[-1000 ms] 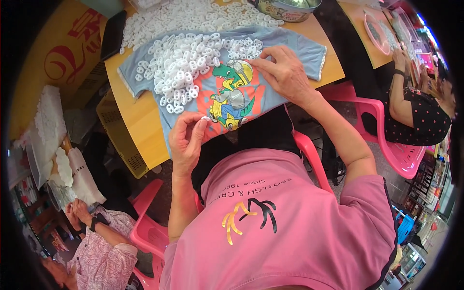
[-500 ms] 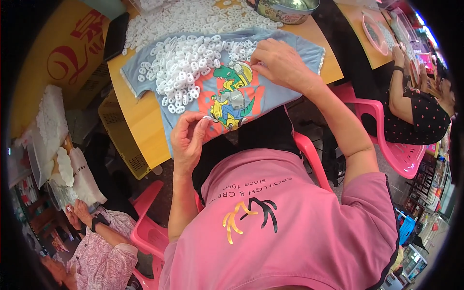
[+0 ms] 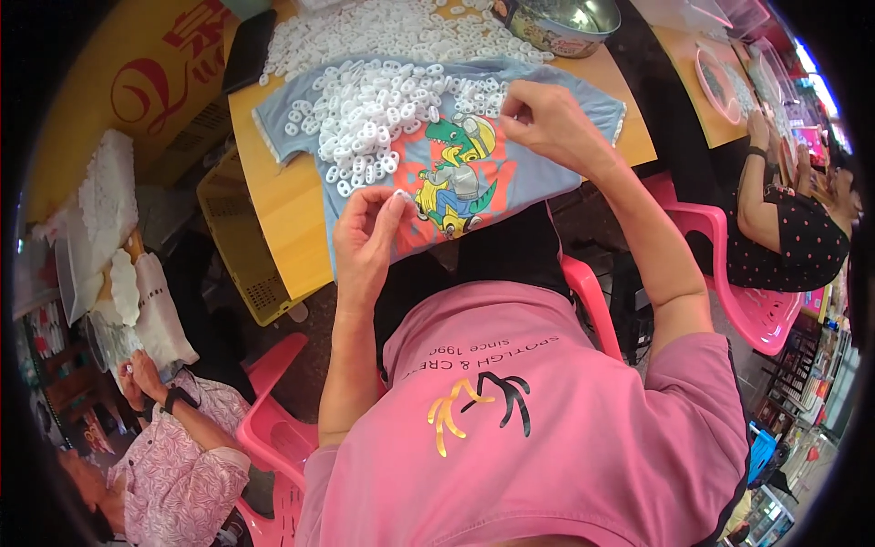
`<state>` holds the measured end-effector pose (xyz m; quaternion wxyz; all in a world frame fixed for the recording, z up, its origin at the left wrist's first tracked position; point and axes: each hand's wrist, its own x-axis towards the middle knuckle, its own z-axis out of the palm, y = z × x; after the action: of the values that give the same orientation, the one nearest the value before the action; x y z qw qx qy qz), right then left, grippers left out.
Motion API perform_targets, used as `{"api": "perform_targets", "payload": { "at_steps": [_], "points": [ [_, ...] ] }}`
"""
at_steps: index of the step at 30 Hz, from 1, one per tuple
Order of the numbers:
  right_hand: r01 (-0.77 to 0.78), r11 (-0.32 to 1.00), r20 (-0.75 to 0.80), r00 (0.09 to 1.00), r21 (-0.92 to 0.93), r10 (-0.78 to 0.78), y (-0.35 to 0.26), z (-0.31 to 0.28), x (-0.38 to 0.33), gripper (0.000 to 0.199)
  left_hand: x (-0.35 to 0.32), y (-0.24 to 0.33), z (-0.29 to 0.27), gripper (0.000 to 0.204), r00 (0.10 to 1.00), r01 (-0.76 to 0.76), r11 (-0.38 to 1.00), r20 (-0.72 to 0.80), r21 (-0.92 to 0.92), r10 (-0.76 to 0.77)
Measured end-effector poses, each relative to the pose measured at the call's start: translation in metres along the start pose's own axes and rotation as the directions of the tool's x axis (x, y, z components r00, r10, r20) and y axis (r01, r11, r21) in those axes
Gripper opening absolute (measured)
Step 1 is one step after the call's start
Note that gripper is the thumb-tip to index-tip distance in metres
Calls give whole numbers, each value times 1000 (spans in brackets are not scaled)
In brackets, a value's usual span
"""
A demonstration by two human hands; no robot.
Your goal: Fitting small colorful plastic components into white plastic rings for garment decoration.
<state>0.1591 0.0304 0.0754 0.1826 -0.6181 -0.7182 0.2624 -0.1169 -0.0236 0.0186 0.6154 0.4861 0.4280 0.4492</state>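
A blue-grey T-shirt (image 3: 567, 150) with a dinosaur print is spread across the table edge and my lap. Small white oval plastic pieces with two holes (image 3: 369, 114) are heaped on its left half, with a smaller group (image 3: 474, 95) to the right of the heap. My left hand (image 3: 369, 228), at the shirt's lower left, pinches one white oval piece (image 3: 402, 195) between thumb and forefinger. Just right of the smaller group, my right hand (image 3: 547, 123) hovers with thumb and fingertips pressed together. Whatever is in that pinch, if anything, is too small to make out.
Many more white pieces (image 3: 365, 41) cover the far side of the wooden table (image 3: 264, 196). A round metal tin (image 3: 565, 32) stands at the back right, a dark flat phone-like object (image 3: 248, 50) at the back left. Co-workers sit on both sides near pink chairs (image 3: 752, 301).
My right hand has lifted slightly and shifted from the shirt print toward the small group. The left hand keeps its pinch on the white piece. The whole view has shifted slightly.
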Motion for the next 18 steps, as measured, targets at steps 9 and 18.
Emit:
{"api": "perform_targets", "payload": {
  "at_steps": [9,18],
  "points": [
    [49,646,-79,997,762,18,-18,28,-15,24,18,27,19,13,998,-18,994,-60,-108,11],
    [65,409,-61,998,910,-22,-52,44,-16,21,24,46,38,12,996,-88,994,6,-64,88]
  ]
}}
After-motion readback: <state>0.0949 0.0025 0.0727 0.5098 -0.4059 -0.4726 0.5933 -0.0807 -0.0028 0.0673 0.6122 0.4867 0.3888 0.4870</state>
